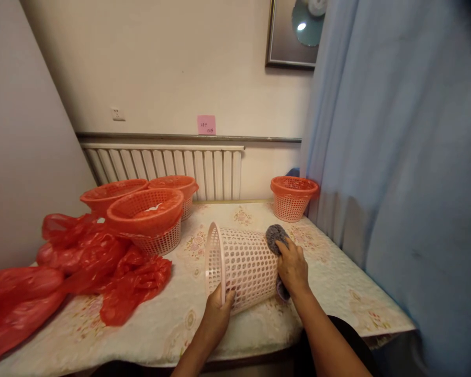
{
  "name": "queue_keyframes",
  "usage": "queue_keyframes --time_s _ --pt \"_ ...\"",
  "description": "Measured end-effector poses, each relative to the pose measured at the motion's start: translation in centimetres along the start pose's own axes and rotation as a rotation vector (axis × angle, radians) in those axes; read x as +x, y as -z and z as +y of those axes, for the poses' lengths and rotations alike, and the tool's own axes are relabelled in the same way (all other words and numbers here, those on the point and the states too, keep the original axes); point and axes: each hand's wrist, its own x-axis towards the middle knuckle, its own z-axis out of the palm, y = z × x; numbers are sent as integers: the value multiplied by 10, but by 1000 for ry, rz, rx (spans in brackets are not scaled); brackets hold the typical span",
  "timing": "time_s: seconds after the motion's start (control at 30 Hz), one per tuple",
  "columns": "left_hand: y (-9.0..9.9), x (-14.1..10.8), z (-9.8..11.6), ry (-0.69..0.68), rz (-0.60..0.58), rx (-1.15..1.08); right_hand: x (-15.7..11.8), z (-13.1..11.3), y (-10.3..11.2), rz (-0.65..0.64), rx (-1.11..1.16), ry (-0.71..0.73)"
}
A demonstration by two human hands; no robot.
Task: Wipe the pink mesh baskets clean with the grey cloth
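A pale pink perforated basket (251,264) lies tilted on its side above the flowered tablecloth, its wide rim facing left. My left hand (219,314) grips the lower part of that rim, thumb on the outside. Against the basket's base, at its right end, my right hand (292,264) presses a dark grey cloth (277,238), whose lower end hangs below the fingers.
Three baskets lined with red bags (145,212) stand at the back left, beside crumpled red plastic bags (90,262). Another red-lined basket (292,201) is at the back right, near a blue curtain (396,157). A radiator (215,173) is behind the table (204,335).
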Motion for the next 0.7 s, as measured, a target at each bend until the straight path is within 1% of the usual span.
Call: queue_keyframes --time_s 0.03,0.1,0.2,0.33,0.47,0.53,0.63,0.7 --pt "0 1 -3 3 1 -2 -1 5 -1 10 -10 -33" --pt "1 2 -6 9 0 -8 -5 7 -2 28 -15 -74" --pt "3 5 -6 12 -13 -24 -11 -5 -1 41 14 -57" --pt "4 9 1 22 -32 -43 -23 -38 7 63 150 80" --pt "3 13 6 -8 -48 -53 -41 -78 18 64 334 305" --pt "2 14 7 -39 -39 -50 -47 -93 22 64 387 384" --pt "2 15 7 -37 -31 -54 -46 -102 23 63 396 400" --pt "1 15 7 -23 -37 -48 -38 -97 20 52 376 376"
